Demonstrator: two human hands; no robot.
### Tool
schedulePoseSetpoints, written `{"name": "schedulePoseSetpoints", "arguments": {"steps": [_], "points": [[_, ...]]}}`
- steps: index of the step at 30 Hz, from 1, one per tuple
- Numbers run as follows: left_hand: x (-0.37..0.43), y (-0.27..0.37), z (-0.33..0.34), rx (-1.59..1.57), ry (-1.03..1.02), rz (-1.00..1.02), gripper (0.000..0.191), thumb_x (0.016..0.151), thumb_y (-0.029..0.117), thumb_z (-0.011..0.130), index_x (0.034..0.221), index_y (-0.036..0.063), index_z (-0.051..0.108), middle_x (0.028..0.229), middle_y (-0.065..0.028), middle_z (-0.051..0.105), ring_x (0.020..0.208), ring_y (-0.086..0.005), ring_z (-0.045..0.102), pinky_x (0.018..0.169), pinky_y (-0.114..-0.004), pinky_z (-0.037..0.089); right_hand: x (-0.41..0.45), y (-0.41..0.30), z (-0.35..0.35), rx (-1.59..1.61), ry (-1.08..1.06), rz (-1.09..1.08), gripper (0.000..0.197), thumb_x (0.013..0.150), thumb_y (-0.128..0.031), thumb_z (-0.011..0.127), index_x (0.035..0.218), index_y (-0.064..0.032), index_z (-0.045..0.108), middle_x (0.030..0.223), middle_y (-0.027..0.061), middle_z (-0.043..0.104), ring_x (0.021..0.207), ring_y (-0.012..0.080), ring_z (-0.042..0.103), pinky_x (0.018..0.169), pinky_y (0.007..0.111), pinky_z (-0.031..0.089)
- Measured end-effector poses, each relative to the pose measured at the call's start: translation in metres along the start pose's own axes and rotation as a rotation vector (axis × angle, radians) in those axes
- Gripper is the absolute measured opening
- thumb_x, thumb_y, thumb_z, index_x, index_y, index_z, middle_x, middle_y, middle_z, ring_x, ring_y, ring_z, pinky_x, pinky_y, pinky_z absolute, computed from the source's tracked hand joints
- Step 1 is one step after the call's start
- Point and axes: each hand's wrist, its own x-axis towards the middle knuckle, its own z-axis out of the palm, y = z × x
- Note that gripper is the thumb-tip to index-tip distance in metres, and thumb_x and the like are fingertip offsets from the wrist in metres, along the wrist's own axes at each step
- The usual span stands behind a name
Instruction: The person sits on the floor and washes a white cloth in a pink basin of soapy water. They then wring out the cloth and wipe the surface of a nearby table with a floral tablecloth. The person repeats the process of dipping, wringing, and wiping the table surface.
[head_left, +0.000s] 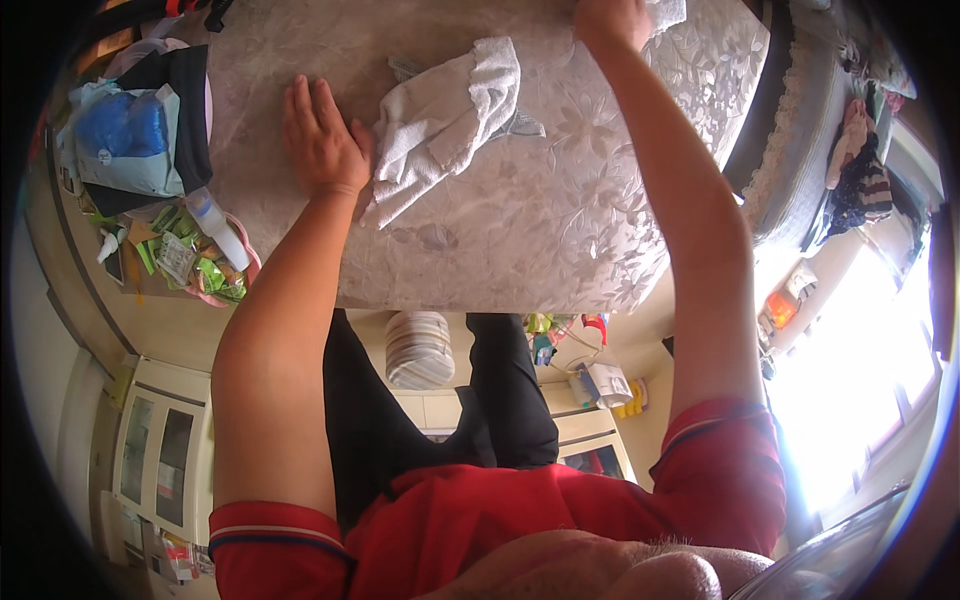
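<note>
My left hand (328, 142) rests palm down on the floral tablecloth (517, 247), its fingers extended. Just right of its thumb lies a crumpled white terry towel (442, 112), with a grey patterned cloth (525, 126) showing from under it. At the far edge of the view my right hand (613, 26) is curled over a white cloth (667, 15), which sticks out on its right side. The upper frame edge cuts off part of that hand and cloth.
On the left stand a package with a blue wrapped item (120, 124), a pink basket of green packets (214, 277) and a translucent bottle (217, 229). A grey sofa with lace trim (787, 150) borders the right. A striped round stool (420, 349) is below the table edge.
</note>
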Motion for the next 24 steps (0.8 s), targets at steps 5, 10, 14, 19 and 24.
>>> {"name": "schedulePoseSetpoints", "arguments": {"steps": [5,10,14,19,24], "points": [[0.006,0.003,-0.004,0.046,-0.022,0.0,0.064,0.08,0.022,0.061,0.138,0.0004,0.046,0.146,-0.0229,0.042,0.135,-0.042,0.041,0.107,-0.052,0.039,0.044,0.029,-0.005,0.058,0.054,0.087,0.046,0.082,-0.012,0.058,0.128,-0.0089,0.061,0.126,0.0214,0.06,0.117,0.0385,0.055,0.102,0.049,0.041],[0.006,0.004,-0.005,0.051,-0.03,0.02,0.063,0.079,0.022,0.062,0.137,0.0018,0.046,0.145,-0.0222,0.043,0.134,-0.0424,0.042,0.107,-0.05,0.04,0.053,-0.02,0.014,0.035,0.073,-0.002,0.038,0.08,-0.024,0.062,0.117,-0.0143,0.069,0.108,0.0189,0.068,0.105,0.0378,0.062,0.093,0.048,0.047],[0.01,0.011,0.002,0.003,-0.024,0.03,0.064,0.079,0.022,0.062,0.137,0.0016,0.046,0.145,-0.0224,0.043,0.134,-0.0426,0.042,0.107,-0.051,0.04,0.02,-0.037,0.007,0.153,-0.264,-0.094,0.038,0.08,-0.024,0.062,0.117,-0.0167,0.07,0.109,0.0166,0.069,0.105,0.0355,0.064,0.09,0.045,0.05],[0.003,0.003,0.0,0.001,-0.013,-0.002,0.064,0.079,0.023,0.062,0.137,0.0013,0.046,0.146,-0.0213,0.042,0.134,-0.0419,0.042,0.107,-0.052,0.039,-0.068,-0.042,-0.048,0.117,-0.542,-0.363,0.035,0.085,-0.028,0.064,0.119,-0.0311,0.069,0.117,0.0046,0.067,0.101,0.0255,0.066,0.085,0.043,0.054],[0.003,0.004,0.0,-0.006,-0.045,-0.032,0.063,0.08,0.024,0.061,0.138,0.0019,0.046,0.147,-0.0205,0.042,0.135,-0.0409,0.041,0.108,-0.051,0.039,-0.03,0.015,-0.092,-0.317,-0.783,-0.075,0.027,0.087,-0.031,0.062,0.11,-0.0216,0.072,0.104,0.0114,0.07,0.093,0.028,0.069,0.083,0.042,0.056]]}}
